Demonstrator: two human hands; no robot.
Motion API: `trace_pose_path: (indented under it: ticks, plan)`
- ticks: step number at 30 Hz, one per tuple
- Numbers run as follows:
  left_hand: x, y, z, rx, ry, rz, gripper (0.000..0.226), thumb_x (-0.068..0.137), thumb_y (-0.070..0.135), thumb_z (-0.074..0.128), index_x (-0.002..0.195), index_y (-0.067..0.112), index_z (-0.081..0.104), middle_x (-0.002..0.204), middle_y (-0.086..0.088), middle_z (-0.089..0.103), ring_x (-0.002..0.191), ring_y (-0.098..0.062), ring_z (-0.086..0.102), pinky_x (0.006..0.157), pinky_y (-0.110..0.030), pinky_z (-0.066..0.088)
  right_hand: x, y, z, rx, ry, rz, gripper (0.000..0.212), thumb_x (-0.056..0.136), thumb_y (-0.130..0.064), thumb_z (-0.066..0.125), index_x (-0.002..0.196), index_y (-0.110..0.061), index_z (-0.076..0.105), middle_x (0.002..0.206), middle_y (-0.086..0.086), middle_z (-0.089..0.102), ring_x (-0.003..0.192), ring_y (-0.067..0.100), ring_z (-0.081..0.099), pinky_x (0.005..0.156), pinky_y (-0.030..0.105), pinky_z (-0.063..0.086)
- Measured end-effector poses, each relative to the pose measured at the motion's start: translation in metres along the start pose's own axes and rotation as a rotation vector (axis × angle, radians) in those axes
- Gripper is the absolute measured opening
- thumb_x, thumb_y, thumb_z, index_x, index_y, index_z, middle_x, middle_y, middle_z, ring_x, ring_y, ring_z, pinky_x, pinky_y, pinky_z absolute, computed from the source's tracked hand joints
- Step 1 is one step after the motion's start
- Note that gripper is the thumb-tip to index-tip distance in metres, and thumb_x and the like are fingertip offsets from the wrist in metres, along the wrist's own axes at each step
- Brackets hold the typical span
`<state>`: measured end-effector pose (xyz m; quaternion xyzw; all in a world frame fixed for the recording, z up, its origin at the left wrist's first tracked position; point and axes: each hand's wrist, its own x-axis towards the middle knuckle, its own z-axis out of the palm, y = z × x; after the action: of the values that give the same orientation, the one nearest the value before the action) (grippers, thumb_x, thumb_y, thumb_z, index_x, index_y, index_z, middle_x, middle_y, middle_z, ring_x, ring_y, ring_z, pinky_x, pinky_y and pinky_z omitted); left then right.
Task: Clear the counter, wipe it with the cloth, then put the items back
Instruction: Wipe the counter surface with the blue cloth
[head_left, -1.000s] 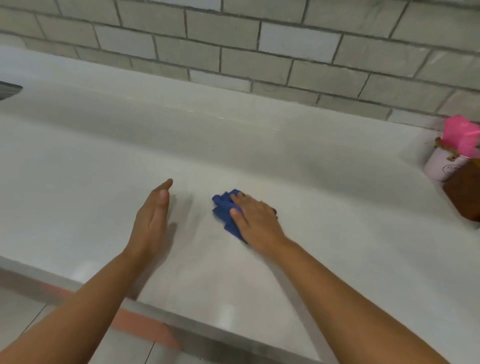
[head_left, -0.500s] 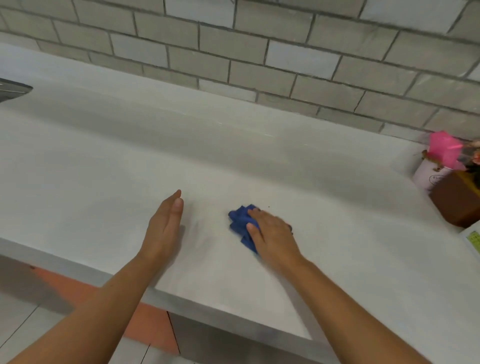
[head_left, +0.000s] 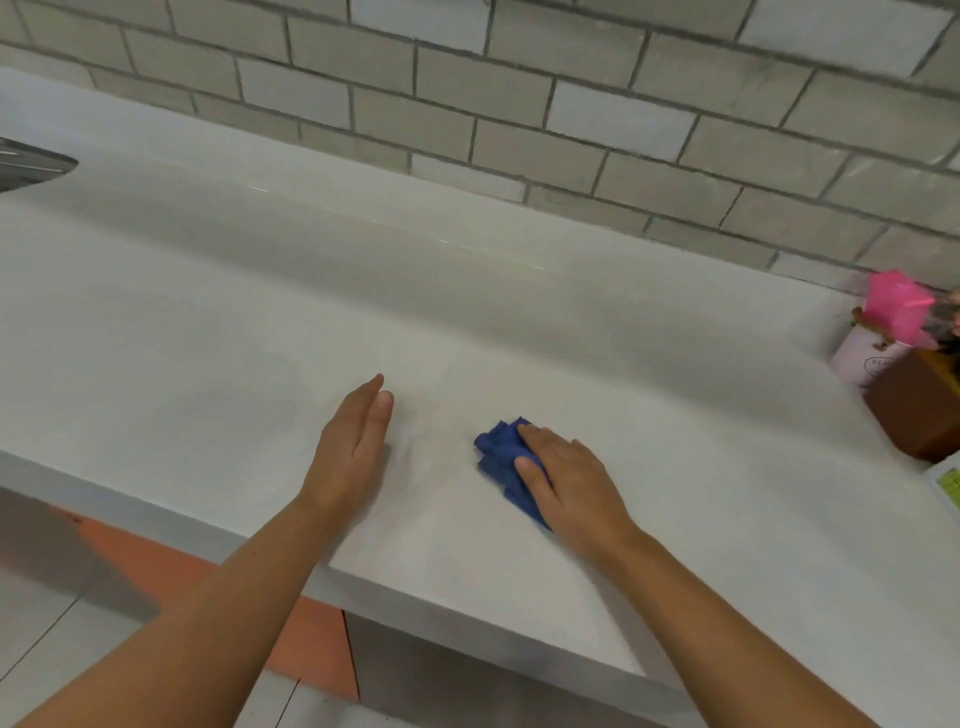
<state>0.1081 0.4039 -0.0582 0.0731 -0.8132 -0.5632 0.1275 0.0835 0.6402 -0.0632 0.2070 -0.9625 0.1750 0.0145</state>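
Blue cloth (head_left: 500, 457) lay bunched on the white counter (head_left: 234, 332), near the front edge. Right hand (head_left: 569, 480) lay flat on top of the cloth, fingers straight and pressing down, not curled round it; the cloth's left part stuck out past the fingertips. Left hand (head_left: 356, 447) was left of the cloth and apart from it, holding nothing, fingers straight and together, turned on its edge. It seemed to rest on the counter, but contact was hard to tell. The two hands were apart, with bare counter between them.

Far right of the cloth, at the back by the grey tiled wall (head_left: 519, 104): a white cup (head_left: 860, 361) with something pink on top, touching or just beside a brown box (head_left: 919, 415). A label corner (head_left: 949, 486) showed at the frame edge in front of the box. Far left of the cloth, a metal sink rim (head_left: 31, 166), cut off by the frame.
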Motion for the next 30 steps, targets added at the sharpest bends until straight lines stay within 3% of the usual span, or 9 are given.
trace_pose_path:
  ticks: [6,9,13,15,17,21,24,27,30]
  plan:
    - [-0.001,-0.001,-0.001,0.001,-0.022,-0.01,0.063,0.093,0.057,0.027,0.143,0.02,0.035,0.148,0.005,0.037,0.137,-0.01,0.032,0.114,-0.028,0.022,0.065,0.035,-0.007,-0.102,0.04,0.291,0.056,0.1,-0.043,0.021,0.147,-0.013,0.027,0.151,0.004,0.032,0.139,0.019,0.028,0.114,0.037,0.016]
    - [-0.001,0.0,0.0,-0.009,-0.013,-0.017,0.057,0.095,0.049,0.027,0.143,0.019,0.035,0.148,0.006,0.036,0.137,-0.008,0.031,0.109,-0.021,0.02,0.057,-0.003,0.01,-0.148,0.042,0.222,0.072,0.091,-0.057,0.016,0.146,-0.012,0.029,0.152,0.007,0.032,0.14,0.019,0.028,0.113,0.034,0.019]
    - [0.0,0.002,0.0,-0.036,-0.004,-0.025,0.054,0.097,0.044,0.028,0.143,0.018,0.036,0.148,0.004,0.037,0.136,-0.01,0.033,0.108,-0.02,0.02,-0.017,-0.056,0.018,-0.028,-0.067,-0.083,0.094,0.077,-0.077,-0.001,0.147,-0.021,0.028,0.155,-0.001,0.026,0.143,0.014,0.022,0.114,0.025,0.008]
    - [0.001,0.002,-0.001,-0.055,-0.002,-0.031,0.056,0.095,0.047,0.027,0.142,0.019,0.037,0.147,0.005,0.039,0.135,-0.009,0.034,0.108,-0.02,0.021,-0.031,-0.039,0.011,0.023,-0.086,-0.1,0.097,0.073,-0.079,-0.005,0.145,-0.025,0.032,0.153,-0.005,0.029,0.142,0.011,0.024,0.112,0.021,0.005]
    - [0.0,0.003,-0.003,-0.073,0.003,-0.027,0.06,0.092,0.05,0.027,0.142,0.019,0.038,0.146,0.007,0.039,0.135,-0.007,0.034,0.107,-0.019,0.022,-0.021,0.001,0.001,0.026,0.004,0.002,0.095,0.075,-0.081,0.005,0.141,-0.024,0.04,0.148,-0.003,0.039,0.138,0.013,0.034,0.109,0.022,0.014]
    - [-0.001,0.004,-0.002,-0.089,0.004,-0.024,0.068,0.087,0.055,0.026,0.143,0.019,0.037,0.146,0.008,0.038,0.135,-0.004,0.032,0.106,-0.017,0.021,0.04,0.085,-0.023,-0.118,0.122,0.349,0.055,0.098,-0.044,0.025,0.142,-0.014,0.037,0.145,0.008,0.041,0.132,0.024,0.038,0.107,0.038,0.024]
    - [0.0,0.004,-0.002,-0.085,0.006,-0.02,0.069,0.086,0.056,0.025,0.143,0.02,0.036,0.147,0.008,0.037,0.135,-0.003,0.031,0.106,-0.017,0.02,0.098,0.08,-0.022,-0.181,0.069,0.414,0.047,0.101,-0.033,0.024,0.138,-0.009,0.04,0.14,0.012,0.044,0.127,0.028,0.039,0.102,0.041,0.03]
    - [-0.003,0.007,-0.003,-0.099,0.037,0.0,0.068,0.087,0.055,0.024,0.143,0.019,0.036,0.146,0.009,0.038,0.131,0.001,0.031,0.103,-0.01,0.021,0.134,0.023,0.0,-0.158,0.033,0.31,0.047,0.1,-0.036,0.027,0.138,-0.011,0.04,0.144,0.01,0.041,0.13,0.027,0.04,0.104,0.039,0.031]
    - [-0.005,0.009,-0.007,-0.175,0.155,0.022,0.056,0.096,0.051,0.027,0.14,0.018,0.038,0.141,0.011,0.04,0.127,0.003,0.033,0.092,0.007,0.022,0.12,-0.057,0.027,-0.118,-0.026,0.064,0.048,0.1,-0.037,0.028,0.141,-0.013,0.036,0.149,0.006,0.034,0.136,0.022,0.033,0.108,0.036,0.023]
